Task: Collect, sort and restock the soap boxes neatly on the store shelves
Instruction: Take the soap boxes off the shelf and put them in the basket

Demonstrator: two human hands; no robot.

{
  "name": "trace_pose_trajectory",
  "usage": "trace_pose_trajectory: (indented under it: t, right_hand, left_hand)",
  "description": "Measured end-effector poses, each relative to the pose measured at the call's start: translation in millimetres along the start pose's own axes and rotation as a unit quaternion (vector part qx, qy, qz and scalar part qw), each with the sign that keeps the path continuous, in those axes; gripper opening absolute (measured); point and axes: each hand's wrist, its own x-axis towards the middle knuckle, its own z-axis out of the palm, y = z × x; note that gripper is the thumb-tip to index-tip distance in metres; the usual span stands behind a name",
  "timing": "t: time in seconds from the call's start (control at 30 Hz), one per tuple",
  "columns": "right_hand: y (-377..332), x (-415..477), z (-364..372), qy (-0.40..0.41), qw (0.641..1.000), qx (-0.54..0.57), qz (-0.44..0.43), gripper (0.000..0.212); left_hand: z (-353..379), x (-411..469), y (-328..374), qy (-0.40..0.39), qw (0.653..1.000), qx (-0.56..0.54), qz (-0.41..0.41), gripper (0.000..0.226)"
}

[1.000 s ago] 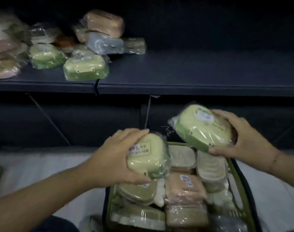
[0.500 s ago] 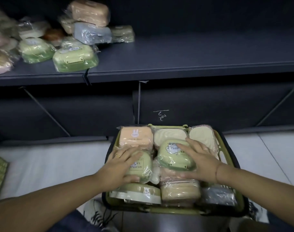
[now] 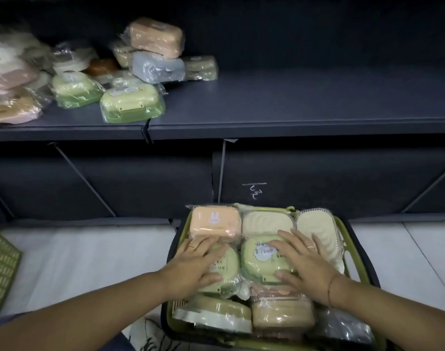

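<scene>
Obs.: a second ago both hands held a green soap box each, lifted clear above the basket; half a second ago they were down inside it; now both boxes sit in the green basket (image 3: 169, 316), lower centre of the frame. Left hand (image 3: 198, 264) lies flat on the left green soap box (image 3: 227, 268), fingers straight and spread, no curl round it. Right hand (image 3: 302, 264) rests likewise on the right green soap box (image 3: 259, 262), fingers splayed, thumb at its near edge (pressing or merely touching: cannot tell). The two boxes lie side by side, just below the peach rabbit box (image 3: 215, 222) and the cream boxes (image 3: 267, 224). The shelf (image 3: 292, 105) across the upper frame holds a loose pile at upper left, with a matching green box (image 3: 132, 103) at its front edge. Judgement: the pair reads as put back in the basket, not shelved, so restocking of the greens is not yet done.
</scene>
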Motion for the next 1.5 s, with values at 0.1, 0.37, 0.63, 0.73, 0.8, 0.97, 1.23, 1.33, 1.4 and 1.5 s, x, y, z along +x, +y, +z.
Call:
trace_pose_trajectory:
  t: [0.1, 0.37, 0.63, 0.73, 0.8, 0.97, 1.23, 1.33, 1.4, 1.5]
  right_hand:
    - [-18, 22, -53, 0.065, 0.996, 0.047, -0.029, 0.104]
    - [-107, 183, -206, 0.248, 0.944, 0.177, -0.129, 0.062]
    - [-172, 352, -265, 0.245, 0.947, 0.143, -0.153, 0.085]
    - [-177, 382, -273, 0.23, 0.957, 0.11, -0.14, 0.09]
    - [-172, 390, -272, 0.222, 0.964, 0.08, -0.121, 0.095]
    - [-159, 382, -282, 0.192, 0.976, 0.012, -0.099, 0.099]
    - [-165, 390, -281, 0.143, 0.97, 0.113, -0.159, 0.11]
    - [-165, 392, -275, 0.122, 0.975, 0.111, -0.149, 0.118]
    - [-162, 392, -272, 0.127, 0.977, 0.112, -0.128, 0.109]
    - [-154, 385, -268, 0.136, 0.978, 0.132, -0.081, 0.102]
  left_hand:
    - [-67, -2, -3, 0.069, 0.996, -0.052, 0.027, 0.091]
    - [-227, -2, -126, 0.506, 0.85, -0.051, -0.133, 0.083]
    - [-263, 14, -202, 0.399, 0.892, -0.064, -0.201, 0.109]
    - [-259, 16, -212, 0.405, 0.891, -0.126, -0.164, 0.102]
    - [-256, 17, -215, 0.415, 0.884, -0.142, -0.161, 0.106]
    - [-252, 11, -211, 0.41, 0.885, -0.126, -0.183, 0.117]
    - [-244, 3, -199, 0.428, 0.865, -0.211, -0.154, 0.106]
    - [-240, 1, -195, 0.439, 0.86, -0.21, -0.152, 0.107]
    - [-237, -1, -191, 0.445, 0.859, -0.208, -0.147, 0.107]
    - [-232, -5, -183, 0.448, 0.858, -0.208, -0.14, 0.106]
